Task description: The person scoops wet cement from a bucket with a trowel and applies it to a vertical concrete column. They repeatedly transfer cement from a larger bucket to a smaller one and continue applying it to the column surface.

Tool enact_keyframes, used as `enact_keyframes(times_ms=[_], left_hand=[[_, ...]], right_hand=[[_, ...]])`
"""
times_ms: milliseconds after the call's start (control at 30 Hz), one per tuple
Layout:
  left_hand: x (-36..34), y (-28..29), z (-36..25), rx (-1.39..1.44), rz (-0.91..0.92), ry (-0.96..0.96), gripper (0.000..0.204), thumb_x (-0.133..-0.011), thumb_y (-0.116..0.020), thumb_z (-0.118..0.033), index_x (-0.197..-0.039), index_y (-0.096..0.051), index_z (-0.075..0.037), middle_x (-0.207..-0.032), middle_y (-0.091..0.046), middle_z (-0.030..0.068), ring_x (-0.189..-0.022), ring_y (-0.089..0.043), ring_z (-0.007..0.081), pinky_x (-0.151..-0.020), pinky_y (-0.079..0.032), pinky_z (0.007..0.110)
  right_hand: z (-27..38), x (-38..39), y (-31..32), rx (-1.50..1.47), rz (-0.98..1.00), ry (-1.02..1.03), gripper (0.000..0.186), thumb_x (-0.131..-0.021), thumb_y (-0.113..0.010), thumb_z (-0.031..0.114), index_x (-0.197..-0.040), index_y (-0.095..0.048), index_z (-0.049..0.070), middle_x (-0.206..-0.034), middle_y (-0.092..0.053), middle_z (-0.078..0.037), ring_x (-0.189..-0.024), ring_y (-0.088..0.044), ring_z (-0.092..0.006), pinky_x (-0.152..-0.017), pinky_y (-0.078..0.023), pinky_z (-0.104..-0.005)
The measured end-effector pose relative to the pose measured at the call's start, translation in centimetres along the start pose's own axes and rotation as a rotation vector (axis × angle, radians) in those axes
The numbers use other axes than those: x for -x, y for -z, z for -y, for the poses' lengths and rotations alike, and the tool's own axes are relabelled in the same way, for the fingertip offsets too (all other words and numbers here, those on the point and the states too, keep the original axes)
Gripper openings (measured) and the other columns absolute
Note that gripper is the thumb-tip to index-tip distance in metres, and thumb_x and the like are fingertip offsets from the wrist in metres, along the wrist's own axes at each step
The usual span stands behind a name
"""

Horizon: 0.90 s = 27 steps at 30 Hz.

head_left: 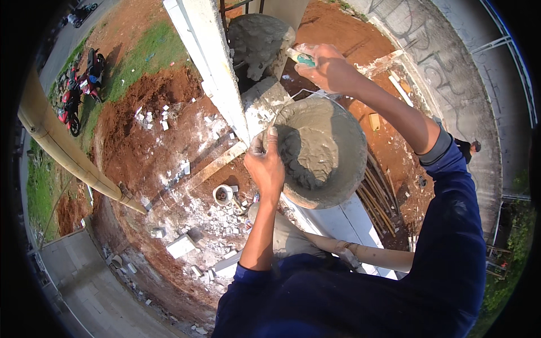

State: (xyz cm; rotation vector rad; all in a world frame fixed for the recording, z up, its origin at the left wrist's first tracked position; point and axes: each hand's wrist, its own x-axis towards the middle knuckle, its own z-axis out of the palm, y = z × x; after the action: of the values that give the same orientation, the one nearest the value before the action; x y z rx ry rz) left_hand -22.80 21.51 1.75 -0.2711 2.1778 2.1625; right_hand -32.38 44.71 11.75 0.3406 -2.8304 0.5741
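My right hand (328,66) is closed around the green and pale handle (304,58) of a hand tool, probably a trowel. Its blade cannot be made out against the wet grey mortar (256,39) spread on the surface just beyond. Nearer to me, a round bucket (352,160) coated in grey holds wet mortar (311,155), and a thin wire handle (307,92) lies over its far side. With thumb and fingers, my left hand (266,164) grips the bucket's left rim. The bucket sits at a white block wall (332,217).
A white upright post (205,59) rises beyond my left hand. Bamboo poles (377,197) lie below on the right; another bamboo pole (372,256) crosses by my body. White rubble (180,246) and a small pail (223,195) are on the reddish ground. Motorbikes (79,90) stand at far left.
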Motion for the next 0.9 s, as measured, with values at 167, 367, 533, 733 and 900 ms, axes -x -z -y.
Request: enact_keyframes(times_ms=[167,367,533,733,900], left_hand=[[-0.1,0.4,0.2,-0.001,0.009,-0.006,0.049,-0.103,-0.070,-0.034,-0.116,-0.072,0.014,-0.097,-0.077,0.0222,-0.086,-0.065,0.0208,-0.084,-0.053,0.042],[0.3,0.3,0.0,-0.006,-0.011,-0.025,0.047,-0.105,-0.068,-0.033,-0.116,-0.072,0.012,-0.094,-0.076,0.0198,-0.085,-0.063,0.0188,-0.081,-0.053,0.041],[0.2,0.5,-0.8,-0.056,0.031,0.039,0.047,-0.105,-0.069,-0.034,-0.115,-0.073,0.012,-0.092,-0.075,0.0147,-0.086,-0.062,0.0159,-0.081,-0.052,0.037],[0.1,0.3,-1.0,-0.038,0.023,0.051,0.042,-0.106,-0.068,-0.029,-0.115,-0.072,0.011,-0.097,-0.074,0.0107,-0.089,-0.060,0.0134,-0.084,-0.052,0.033],[0.1,0.4,-0.4,0.013,0.004,0.015,0.037,-0.106,-0.067,-0.024,-0.115,-0.072,0.011,-0.098,-0.074,0.0102,-0.089,-0.060,0.0126,-0.083,-0.052,0.033]], right_hand=[[4.6,0.1,2.0,0.122,0.065,-0.137,0.030,-0.098,-0.059,0.024,-0.108,-0.067,-0.003,-0.101,-0.069,-0.028,-0.106,-0.066,-0.0456,-0.091,-0.054,-0.0513],[9.0,4.5,12.1,0.363,0.224,-0.082,0.022,-0.095,-0.060,0.017,-0.103,-0.065,-0.003,-0.090,-0.069,-0.026,-0.085,-0.067,-0.0431,-0.081,-0.055,-0.0503],[13.3,7.6,16.5,0.537,0.610,-0.124,0.020,-0.092,-0.066,0.013,-0.105,-0.068,-0.002,-0.081,-0.068,-0.019,-0.085,-0.070,-0.0370,-0.076,-0.055,-0.0461],[7.9,12.5,4.3,0.551,0.690,0.082,0.028,-0.085,-0.067,0.009,-0.106,-0.062,-0.009,-0.079,-0.070,-0.021,-0.076,-0.075,-0.0348,-0.065,-0.059,-0.0444],[5.9,11.4,3.3,0.113,0.883,-0.097,0.018,-0.081,-0.067,0.006,-0.095,-0.069,-0.006,-0.087,-0.070,-0.027,-0.084,-0.074,-0.0419,-0.080,-0.059,-0.0470]])
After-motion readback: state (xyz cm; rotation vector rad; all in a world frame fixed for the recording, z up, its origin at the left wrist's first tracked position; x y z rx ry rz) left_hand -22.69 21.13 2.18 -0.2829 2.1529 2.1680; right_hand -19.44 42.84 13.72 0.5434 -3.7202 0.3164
